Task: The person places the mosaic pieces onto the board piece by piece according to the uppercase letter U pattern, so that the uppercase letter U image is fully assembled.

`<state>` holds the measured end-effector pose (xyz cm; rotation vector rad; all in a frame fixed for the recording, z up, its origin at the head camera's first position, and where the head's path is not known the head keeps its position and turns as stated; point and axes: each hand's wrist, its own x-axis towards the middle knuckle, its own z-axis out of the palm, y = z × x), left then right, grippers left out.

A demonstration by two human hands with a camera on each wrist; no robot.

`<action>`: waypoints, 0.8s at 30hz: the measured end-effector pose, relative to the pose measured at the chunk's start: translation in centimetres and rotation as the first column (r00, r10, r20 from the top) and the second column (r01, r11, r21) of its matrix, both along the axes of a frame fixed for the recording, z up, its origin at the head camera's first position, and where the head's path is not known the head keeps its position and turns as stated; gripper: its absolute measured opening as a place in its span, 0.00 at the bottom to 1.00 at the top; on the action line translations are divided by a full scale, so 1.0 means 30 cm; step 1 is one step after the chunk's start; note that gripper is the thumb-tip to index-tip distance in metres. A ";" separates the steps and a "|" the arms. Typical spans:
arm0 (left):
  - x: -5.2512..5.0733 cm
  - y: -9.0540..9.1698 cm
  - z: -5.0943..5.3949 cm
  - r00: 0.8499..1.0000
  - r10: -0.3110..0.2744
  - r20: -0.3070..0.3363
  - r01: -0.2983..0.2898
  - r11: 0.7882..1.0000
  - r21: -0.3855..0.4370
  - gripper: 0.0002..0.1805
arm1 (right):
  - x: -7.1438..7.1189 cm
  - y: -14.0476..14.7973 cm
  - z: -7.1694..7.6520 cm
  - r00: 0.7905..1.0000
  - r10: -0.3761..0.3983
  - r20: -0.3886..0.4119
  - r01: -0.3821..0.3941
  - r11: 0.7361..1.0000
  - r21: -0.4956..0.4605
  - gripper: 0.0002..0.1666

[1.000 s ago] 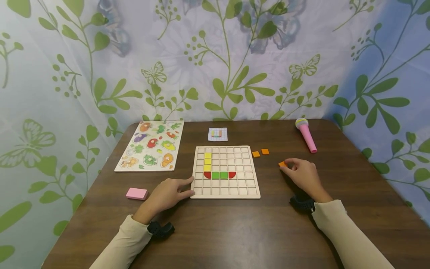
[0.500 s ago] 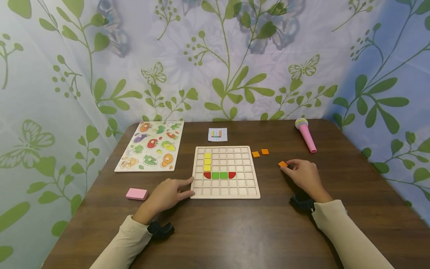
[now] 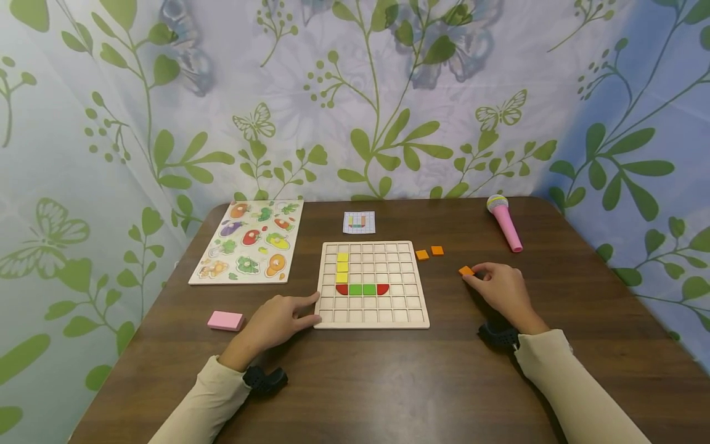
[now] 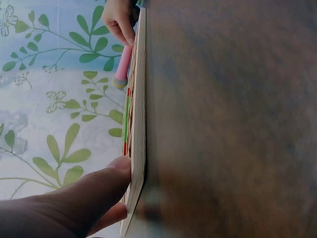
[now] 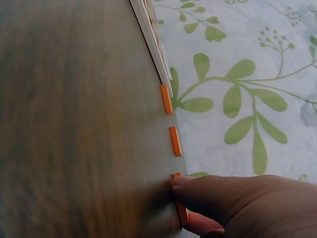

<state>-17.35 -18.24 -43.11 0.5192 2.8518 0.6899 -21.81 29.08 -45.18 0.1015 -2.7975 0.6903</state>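
Note:
My left hand [image 3: 273,320] rests at the left edge of a wooden grid board [image 3: 373,322], thumb and forefinger spread apart and touching its rim. On the board, several yellow tiles [image 3: 342,267] form a column. Below them lies a row of two green tiles [image 3: 363,289] between red quarter-round pieces [image 3: 383,288]. My right hand [image 3: 501,291] pinches an orange square tile [image 3: 466,271] on the table, right of the board. In the right wrist view the thumb [image 5: 213,191] covers part of that tile. Two more orange tiles [image 3: 429,253] lie near the board's upper right corner.
A small pattern card [image 3: 359,222] lies behind the board. The vegetable puzzle board [image 3: 248,242] is at the back left, a pink block [image 3: 225,320] at the left. A pink toy microphone [image 3: 506,224] lies at the back right, before a leaf-patterned cloth [image 3: 388,74].

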 end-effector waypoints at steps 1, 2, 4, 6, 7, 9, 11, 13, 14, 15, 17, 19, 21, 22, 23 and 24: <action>0.000 0.000 0.000 1.000 0.000 0.001 0.000 1.000 -0.001 0.33 | 0.000 0.000 -0.001 1.000 -0.001 0.001 0.001 1.000 0.001 0.26; 0.000 0.000 -0.001 1.000 0.001 0.001 -0.001 1.000 0.000 0.33 | 0.000 0.001 -0.002 1.000 -0.003 0.002 0.003 1.000 0.001 0.25; 0.000 0.001 -0.001 1.000 0.002 0.000 -0.002 1.000 0.000 0.33 | -0.001 0.001 -0.003 1.000 -0.003 0.003 0.003 1.000 0.000 0.26; 0.001 0.001 0.001 1.000 0.002 -0.001 -0.002 1.000 0.000 0.33 | -0.002 0.001 -0.005 1.000 -0.002 0.001 0.002 1.000 -0.003 0.25; 0.002 0.001 0.001 1.000 0.003 -0.002 -0.003 1.000 0.001 0.33 | -0.003 0.001 -0.006 1.000 -0.002 0.000 0.002 1.000 -0.004 0.25; 0.003 0.001 0.001 1.000 0.003 -0.001 -0.003 1.000 0.001 0.33 | -0.003 0.000 -0.007 1.000 0.000 -0.005 0.000 1.000 -0.009 0.24; 0.003 0.001 0.001 1.000 0.003 0.000 -0.003 1.000 0.000 0.33 | -0.003 0.000 -0.008 1.000 0.000 -0.009 0.000 1.000 -0.011 0.23; 0.003 0.002 0.000 1.000 0.003 0.001 -0.003 1.000 -0.001 0.33 | -0.003 -0.002 -0.008 1.000 0.001 -0.015 -0.001 1.000 -0.010 0.23; 0.003 0.002 0.000 1.000 0.004 0.002 -0.004 1.000 -0.001 0.33 | -0.002 -0.003 -0.008 1.000 0.002 -0.018 -0.002 1.000 -0.010 0.22; 0.003 0.002 0.001 1.000 0.004 0.002 -0.004 1.000 -0.001 0.33 | -0.002 -0.005 -0.008 1.000 0.002 -0.021 -0.003 1.000 -0.012 0.22; 0.004 0.002 0.000 1.000 0.005 0.003 -0.005 1.000 0.002 0.33 | -0.002 -0.009 -0.010 1.000 0.002 -0.026 -0.002 1.000 -0.014 0.21; 0.003 0.002 0.000 1.000 0.005 0.001 -0.005 1.000 0.004 0.33 | -0.002 -0.014 -0.012 1.000 0.000 -0.028 -0.001 1.000 -0.019 0.21; 0.003 0.002 -0.002 1.000 0.005 -0.001 -0.005 1.000 0.006 0.33 | -0.004 -0.021 -0.016 1.000 -0.001 -0.031 0.000 1.000 -0.024 0.21; 0.003 0.002 -0.002 1.000 0.005 -0.002 -0.005 1.000 0.006 0.33 | -0.005 -0.025 -0.018 1.000 0.001 -0.031 -0.002 1.000 -0.027 0.21; 0.004 0.001 -0.002 1.000 0.006 -0.003 -0.006 1.000 0.007 0.33 | -0.005 -0.030 -0.020 0.999 0.002 -0.032 -0.003 1.000 -0.029 0.21; 0.004 0.000 -0.003 1.000 0.006 -0.003 -0.006 1.000 0.006 0.33 | -0.006 -0.035 -0.021 0.999 0.005 -0.033 -0.006 1.000 -0.029 0.21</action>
